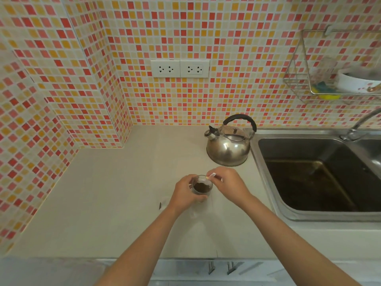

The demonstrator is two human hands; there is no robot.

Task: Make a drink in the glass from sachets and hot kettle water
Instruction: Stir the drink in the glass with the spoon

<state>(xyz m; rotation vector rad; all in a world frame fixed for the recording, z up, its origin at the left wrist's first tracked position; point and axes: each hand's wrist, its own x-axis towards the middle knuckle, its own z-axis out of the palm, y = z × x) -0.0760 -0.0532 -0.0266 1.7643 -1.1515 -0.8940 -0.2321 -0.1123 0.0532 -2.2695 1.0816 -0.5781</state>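
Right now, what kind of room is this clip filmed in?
Most likely a home kitchen: a steel sink with a tap set into the counter, a metal kettle standing beside it, and a mosaic-tiled wall with sockets.

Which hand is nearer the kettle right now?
Right. The right hand is over the glass rim, just in front of the kettle; the left hand grips the glass's far side.
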